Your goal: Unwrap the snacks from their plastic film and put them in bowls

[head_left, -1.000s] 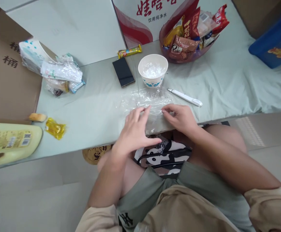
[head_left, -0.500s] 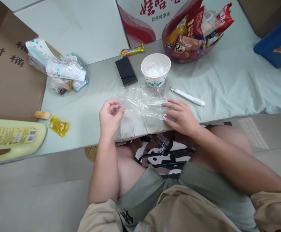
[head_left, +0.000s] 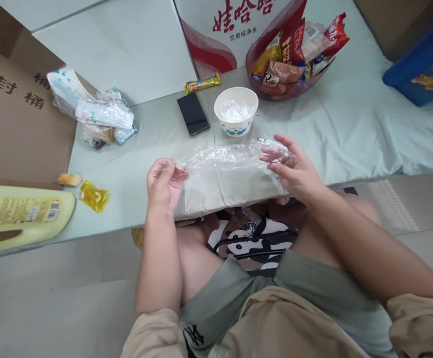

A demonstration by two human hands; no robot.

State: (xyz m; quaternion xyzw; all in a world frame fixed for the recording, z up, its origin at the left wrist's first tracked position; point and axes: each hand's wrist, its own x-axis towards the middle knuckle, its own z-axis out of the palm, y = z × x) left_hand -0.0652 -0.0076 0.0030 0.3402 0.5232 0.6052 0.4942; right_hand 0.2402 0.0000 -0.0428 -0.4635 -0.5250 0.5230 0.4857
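A clear plastic sheet [head_left: 225,159] is stretched above the near edge of the table [head_left: 350,134] between my two hands. My left hand [head_left: 163,184] pinches its left end, fingers closed on the film. My right hand [head_left: 294,171] grips the right end, with the film draped over its fingers. Just beyond the sheet stands a white paper bowl [head_left: 236,111] lined with clear film. The white pen-like tool lies mostly hidden behind my right hand.
A black phone [head_left: 193,113] and a yellow snack bar [head_left: 202,82] lie left of the bowl. A red basket of snacks [head_left: 294,54] stands behind, a blue bin [head_left: 421,69] far right. Wrapped paper bowls [head_left: 93,112], a yellow packet [head_left: 94,196] and a yellow jug [head_left: 18,214] sit left.
Both hands have taken the sheet by its ends and lifted it off the table, spreading apart; the left hand went from flat on the film to a pinch.
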